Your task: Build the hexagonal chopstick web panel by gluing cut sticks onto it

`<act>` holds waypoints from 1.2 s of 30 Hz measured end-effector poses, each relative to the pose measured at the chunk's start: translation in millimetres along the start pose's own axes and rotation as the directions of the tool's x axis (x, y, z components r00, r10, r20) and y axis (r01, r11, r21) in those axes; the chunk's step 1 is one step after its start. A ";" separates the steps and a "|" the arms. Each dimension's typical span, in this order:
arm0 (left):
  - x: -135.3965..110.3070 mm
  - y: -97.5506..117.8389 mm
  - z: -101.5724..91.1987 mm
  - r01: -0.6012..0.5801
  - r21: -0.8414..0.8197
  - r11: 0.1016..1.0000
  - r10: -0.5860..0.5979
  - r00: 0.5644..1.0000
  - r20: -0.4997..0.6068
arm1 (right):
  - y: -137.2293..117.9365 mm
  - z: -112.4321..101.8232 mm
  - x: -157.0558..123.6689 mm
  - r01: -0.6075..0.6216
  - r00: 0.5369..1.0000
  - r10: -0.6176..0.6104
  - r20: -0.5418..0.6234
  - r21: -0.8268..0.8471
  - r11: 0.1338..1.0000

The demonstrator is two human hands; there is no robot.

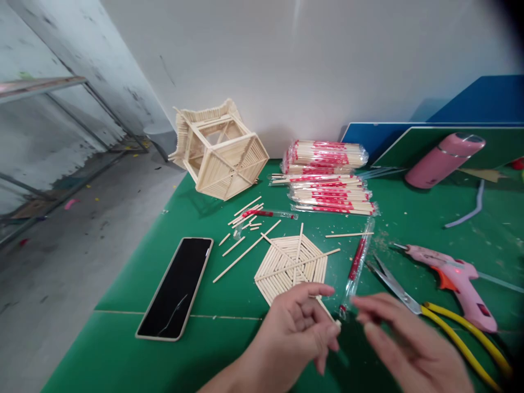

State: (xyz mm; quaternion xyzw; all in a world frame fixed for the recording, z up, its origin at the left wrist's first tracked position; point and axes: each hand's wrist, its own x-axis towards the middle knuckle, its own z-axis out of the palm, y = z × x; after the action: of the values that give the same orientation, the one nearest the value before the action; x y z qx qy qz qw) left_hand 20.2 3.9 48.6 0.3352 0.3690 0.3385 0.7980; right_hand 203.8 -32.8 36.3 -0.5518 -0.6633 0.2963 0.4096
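My left hand [301, 325] is over the near edge of a flat, web-like hexagonal panel [280, 262] made of wooden sticks. Its fingers are curled, with the index finger stretched forward, and a short wooden stick [328, 312] shows at the fingertips, one end beside the thumb. The palm side is partly hidden. To the right, my right hand [403, 341] is blurred; its thumb and index finger are apart, and nothing shows between them. Beyond that hand lie scissors [405, 297] with yellow handles and a pink glue gun [454, 273] with a glue stick in its back.
A hexagonal stick-built model [227, 158] leans at the back. Wrapped chopstick bundles [327, 180] are stacked beside it. Loose sticks [248, 251] and a phone [176, 289] lie left; a red-and-clear wrapper [358, 259] lies right. A pink bottle [444, 161] rests against boards [399, 144].
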 end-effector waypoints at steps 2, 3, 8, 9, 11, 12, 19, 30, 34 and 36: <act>-0.1 -5.7 4.7 0.019 -0.080 0.997 -0.013 0.997 0.074 | -14.0 15.6 4.5 0.037 0.985 -0.063 0.158 0.165 0.986; -0.4 -7.9 5.7 0.023 -0.112 0.993 -0.013 0.996 0.089 | -17.2 19.6 5.4 0.034 0.980 -0.076 0.185 0.222 0.974; -3.2 -16.3 3.9 0.085 -0.112 0.990 -0.072 0.990 0.119 | -14.8 16.7 2.1 0.016 0.984 -0.066 0.166 0.286 0.958; -4.3 -17.4 3.4 0.108 -0.067 0.992 -0.100 0.989 0.113 | -13.8 14.8 1.3 0.013 0.986 -0.056 0.154 0.267 0.964; -6.7 -18.4 3.1 0.133 0.026 0.991 -0.134 0.988 0.077 | -13.2 11.8 0.9 0.013 0.989 -0.048 0.142 0.236 0.972; -7.9 -18.2 3.4 0.122 0.066 0.990 -0.126 0.990 0.058 | -13.5 10.7 1.2 0.018 0.987 -0.054 0.150 0.233 0.972; -15.9 -19.3 12.6 0.101 0.129 0.987 -0.113 0.990 0.084 | -15.9 1.5 -2.2 0.061 0.949 -0.124 0.289 0.216 0.974; -25.1 -50.5 13.3 0.254 -0.034 0.967 -0.244 0.953 0.179 | -11.1 -3.5 -25.3 -0.123 0.905 0.010 0.426 0.239 0.963; -25.1 -51.1 12.5 0.284 -0.037 0.958 -0.274 0.947 0.170 | -12.7 -2.0 -26.3 -0.157 0.899 0.037 0.436 0.244 0.957; -24.9 -50.9 12.7 0.300 -0.025 0.954 -0.292 0.943 0.159 | -13.4 -1.4 -26.8 -0.168 0.897 0.050 0.439 0.234 0.958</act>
State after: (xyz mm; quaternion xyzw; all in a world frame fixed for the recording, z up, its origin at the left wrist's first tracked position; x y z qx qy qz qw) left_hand 33.1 -47.1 24.0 0.2817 0.3441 0.1967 0.8738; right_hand 200.0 -61.9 42.5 -0.4494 -0.6589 0.5194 0.3067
